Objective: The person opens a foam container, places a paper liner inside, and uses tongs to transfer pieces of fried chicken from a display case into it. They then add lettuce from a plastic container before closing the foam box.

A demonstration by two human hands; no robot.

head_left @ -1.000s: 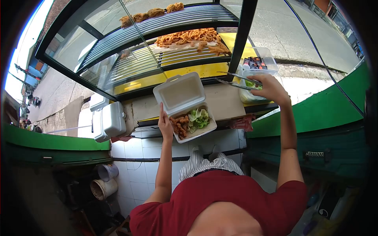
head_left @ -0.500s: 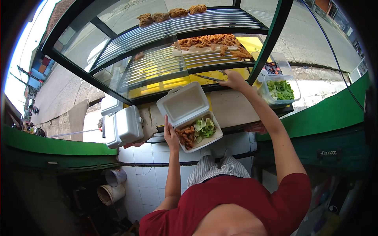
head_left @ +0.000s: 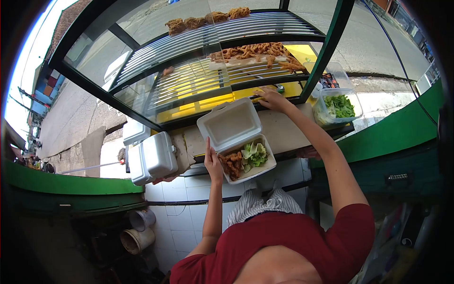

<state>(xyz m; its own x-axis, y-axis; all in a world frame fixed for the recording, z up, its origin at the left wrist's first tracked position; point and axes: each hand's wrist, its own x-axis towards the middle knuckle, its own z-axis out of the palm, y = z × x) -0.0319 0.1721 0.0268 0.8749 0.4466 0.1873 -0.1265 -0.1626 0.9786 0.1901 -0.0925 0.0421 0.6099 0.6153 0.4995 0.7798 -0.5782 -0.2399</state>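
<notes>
— Fingers first: what do you see on the left?

— Left hand lies flat, fingers together, along the left edge of the open white foam clamshell box; it touches the box and steadies it without gripping anything. The box sits at the front edge of the pale counter, lid thrown back.

— And the right?

— I see the right hand stretched forward into the bottom of the glass display case, palm down, fingers curled low over the yellow floor. Something thin and metallic lies just at the fingertips, perhaps tongs; I cannot tell whether the fingers pinch it or merely rest beside it.

— What is in the box?

— Brown fried pieces on the left half of the tray, green lettuce leaves on the right half, the two touching. The lid is bare.

— How far along, in your view?

— I judge the filling mostly done: both foods are in. The lid is not yet closed, so closing remains, maybe with a last addition.

— Around it?

— Closed white foam boxes are stacked left of the hand; a clear tub of lettuce stands at the right end of the counter; fried food lies on the shelf above.
</notes>
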